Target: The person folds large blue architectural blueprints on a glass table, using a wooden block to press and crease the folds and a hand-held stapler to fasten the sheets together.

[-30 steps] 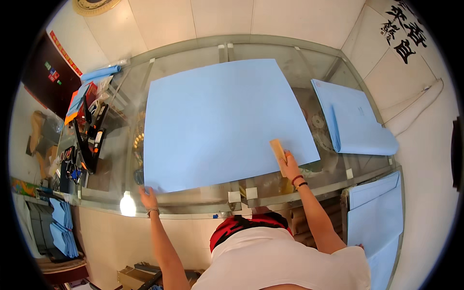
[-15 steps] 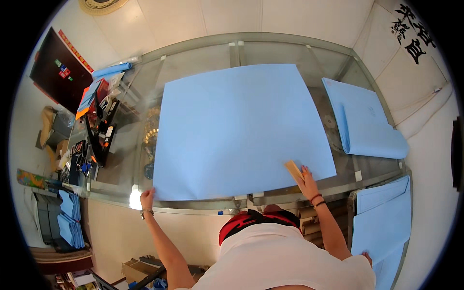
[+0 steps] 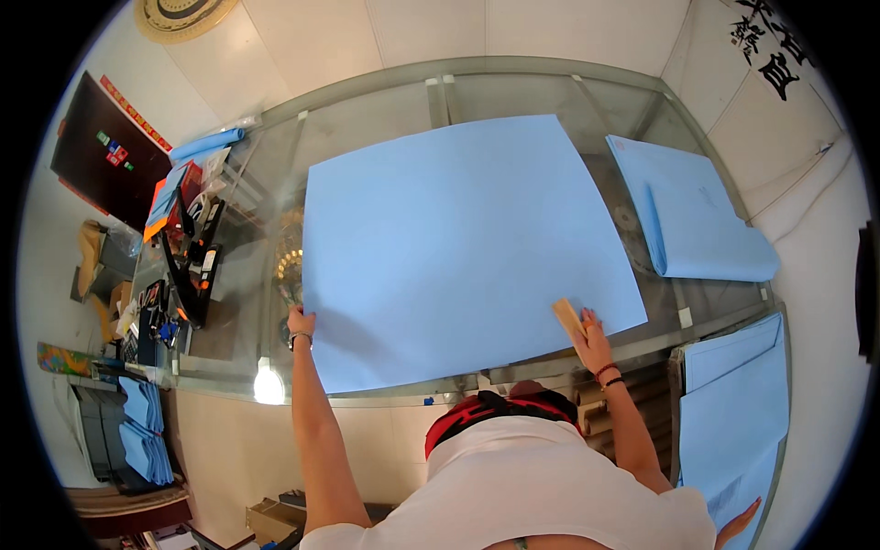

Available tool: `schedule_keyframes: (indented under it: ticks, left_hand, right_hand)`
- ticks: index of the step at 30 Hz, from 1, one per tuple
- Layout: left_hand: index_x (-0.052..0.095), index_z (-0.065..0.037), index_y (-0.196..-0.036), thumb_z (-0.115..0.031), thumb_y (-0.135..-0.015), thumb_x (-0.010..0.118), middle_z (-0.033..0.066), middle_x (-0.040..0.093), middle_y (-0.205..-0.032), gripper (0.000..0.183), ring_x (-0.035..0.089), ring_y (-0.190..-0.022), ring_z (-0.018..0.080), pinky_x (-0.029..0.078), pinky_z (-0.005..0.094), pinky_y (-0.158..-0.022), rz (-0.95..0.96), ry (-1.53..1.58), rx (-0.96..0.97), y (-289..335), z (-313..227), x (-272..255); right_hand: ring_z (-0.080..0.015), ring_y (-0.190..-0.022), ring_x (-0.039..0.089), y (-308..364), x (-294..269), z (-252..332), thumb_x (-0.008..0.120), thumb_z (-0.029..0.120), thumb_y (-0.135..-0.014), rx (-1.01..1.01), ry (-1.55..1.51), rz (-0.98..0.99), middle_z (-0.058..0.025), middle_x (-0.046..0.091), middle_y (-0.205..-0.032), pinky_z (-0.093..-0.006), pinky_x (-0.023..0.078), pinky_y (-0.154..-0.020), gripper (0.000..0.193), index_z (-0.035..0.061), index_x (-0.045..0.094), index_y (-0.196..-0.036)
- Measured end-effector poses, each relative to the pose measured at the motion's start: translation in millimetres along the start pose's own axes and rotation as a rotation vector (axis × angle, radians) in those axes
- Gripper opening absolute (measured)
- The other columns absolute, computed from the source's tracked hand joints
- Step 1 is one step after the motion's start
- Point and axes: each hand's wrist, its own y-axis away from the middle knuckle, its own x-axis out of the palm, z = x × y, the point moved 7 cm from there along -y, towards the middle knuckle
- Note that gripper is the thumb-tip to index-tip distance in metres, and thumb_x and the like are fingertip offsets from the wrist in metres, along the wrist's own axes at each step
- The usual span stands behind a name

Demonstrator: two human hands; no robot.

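Note:
A large light-blue sheet [image 3: 467, 247] lies spread over the glass-topped table, its front edge towards me. My left hand [image 3: 301, 323] is at the sheet's left edge, fingers closed on that edge; the fingertips are small and partly hidden. Near the front right corner, my right hand [image 3: 594, 346] grips a flat tan wooden block [image 3: 569, 318] that rests on the sheet. To the right of the big sheet is a folded blue sheet [image 3: 692, 211].
Another person's hand [image 3: 739, 521] is over a stack of blue sheets [image 3: 733, 390] at the lower right. Black tools [image 3: 188, 284] and a blue roll [image 3: 209, 143] lie on the table's left end. More folded blue material [image 3: 142, 431] stands at the lower left.
My left hand has gone from the sheet's front left corner up along its left edge. The right hand with the block has moved slightly right and nearer. The other person's hand shows more.

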Motion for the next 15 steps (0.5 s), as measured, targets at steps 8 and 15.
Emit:
schedule_keyframes:
  ticks: [8,15]
  left_hand:
    - [0.05,-0.004,-0.086,0.002,-0.078,0.051,0.0163,0.056,-0.08,0.01,0.056,-0.074,0.0355,0.045,0.0413,-0.064,-0.453,0.001,0.589,75,-87,-64]
    - [0.052,-0.003,-0.085,0.012,-0.076,0.05,0.0132,0.061,-0.094,0.018,0.06,-0.087,0.0278,0.048,0.0343,-0.071,-0.319,0.128,0.903,176,-146,-86]
  right_hand:
    - [-0.0309,-0.127,0.029,-2,2,13,0.043,0.019,-0.089,0.079,-0.084,-0.029,-0.0178,0.037,-0.133,-0.0412,0.02,-0.106,0.046,-0.0022,0.034,-0.13]
    - [-0.0256,-0.102,0.051,1,-1,-31,0.044,0.023,-0.091,0.366,-0.409,-0.147,-0.0141,0.053,-0.115,-0.0327,0.038,-0.089,0.034,0.0031,0.047,-0.118]
